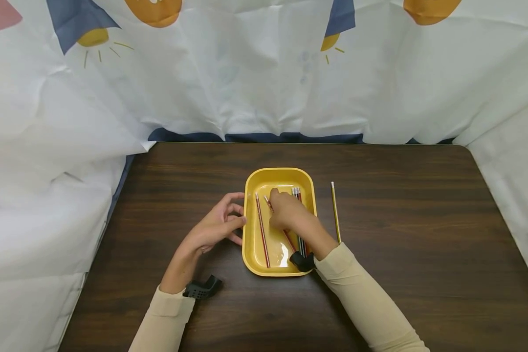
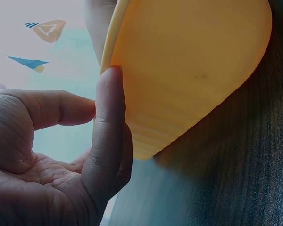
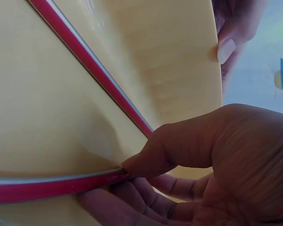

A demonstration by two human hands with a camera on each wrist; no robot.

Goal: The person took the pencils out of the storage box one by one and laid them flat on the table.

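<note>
A yellow tray [image 1: 279, 272] lies on the brown table with pencils in it. At its left side, my left hand [image 1: 217, 222] grips the rim between thumb and fingers, as the left wrist view also shows. Over the middle of the tray, my right hand [image 1: 288, 211] pinches a red and silver pencil [image 3: 52, 187] between thumb and fingers. Another red pencil [image 1: 262, 232] lies left of it, inside the tray. Along the tray's right side sit several dark and red pencils [image 1: 301, 244], partly hidden by my right hand and wrist.
A gold pencil [image 1: 336, 210] lies on the table [image 1: 405, 234], to the right of the tray, its near end at my right sleeve. White printed cloth [image 1: 264, 83] hangs behind the far table edge and down both sides. Each wrist wears a black camera mount [image 1: 202, 287].
</note>
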